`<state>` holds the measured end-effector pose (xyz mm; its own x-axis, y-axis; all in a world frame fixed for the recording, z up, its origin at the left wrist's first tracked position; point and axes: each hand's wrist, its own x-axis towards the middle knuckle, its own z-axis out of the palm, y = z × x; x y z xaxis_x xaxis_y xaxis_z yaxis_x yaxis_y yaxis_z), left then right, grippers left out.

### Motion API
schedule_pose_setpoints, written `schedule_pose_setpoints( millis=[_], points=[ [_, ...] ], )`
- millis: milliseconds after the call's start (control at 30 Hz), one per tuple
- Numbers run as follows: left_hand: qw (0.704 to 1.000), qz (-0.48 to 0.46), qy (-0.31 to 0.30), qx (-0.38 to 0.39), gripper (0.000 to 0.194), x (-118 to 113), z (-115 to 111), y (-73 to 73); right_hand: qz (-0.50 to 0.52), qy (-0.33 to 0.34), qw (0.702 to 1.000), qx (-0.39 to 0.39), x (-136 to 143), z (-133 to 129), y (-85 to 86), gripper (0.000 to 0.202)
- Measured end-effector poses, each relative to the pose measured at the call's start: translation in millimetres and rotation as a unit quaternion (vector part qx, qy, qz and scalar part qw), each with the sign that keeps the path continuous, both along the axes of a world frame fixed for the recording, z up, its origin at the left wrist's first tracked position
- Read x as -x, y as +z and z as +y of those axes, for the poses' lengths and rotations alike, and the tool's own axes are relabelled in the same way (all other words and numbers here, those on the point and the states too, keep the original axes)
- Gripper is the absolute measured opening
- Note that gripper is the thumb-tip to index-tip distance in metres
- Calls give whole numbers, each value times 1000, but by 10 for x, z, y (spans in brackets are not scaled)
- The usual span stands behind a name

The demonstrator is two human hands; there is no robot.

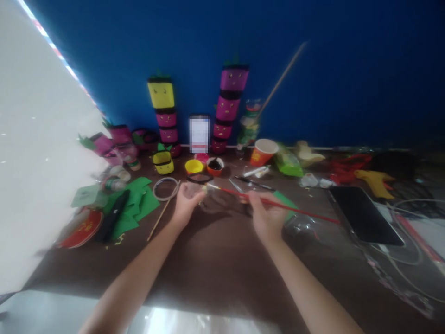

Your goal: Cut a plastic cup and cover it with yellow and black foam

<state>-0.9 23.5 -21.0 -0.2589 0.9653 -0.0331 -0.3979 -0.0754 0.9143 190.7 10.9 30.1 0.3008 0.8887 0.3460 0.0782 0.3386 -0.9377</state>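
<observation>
My right hand (267, 218) is closed around a long red paintbrush (309, 213), its tip pointing left toward my other hand. My left hand (187, 202) grips what looks like a clear cup with a black rim (200, 178); blur and my fingers hide much of it. The brush tip is close to this cup, but whether they touch I cannot tell. Just beyond are a pot of yellow paint (193, 166) and a pot of black paint (215, 165). A small yellow cup with a black band (163, 162) stands behind my left hand.
Stacked purple and yellow cups with faces (162, 95) lean near the blue wall. Green paper (134, 208) and a tape ring (166, 189) lie left. An orange paper cup (263, 152), a yellow glue gun (375, 182) and a dark phone (365, 214) with cable are right.
</observation>
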Motion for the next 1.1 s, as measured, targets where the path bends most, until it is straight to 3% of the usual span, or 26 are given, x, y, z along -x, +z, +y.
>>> schedule_pose_setpoints(
  millis=[233,567,800,1100],
  points=[
    [1000,15,10,7,44,-2,0,-6,-14,4,1000,-5,2,0,-6,18],
    [999,-31,-1,15,47,1,6,-10,40,7,999,27,-20,63,-39,22],
    [999,-32,-19,11,45,-11,-3,22,189,49,980,47,-1,138,-54,28],
    [999,-24,-33,11,45,10,0,20,246,54,966,63,-54,234,-107,30]
  ],
)
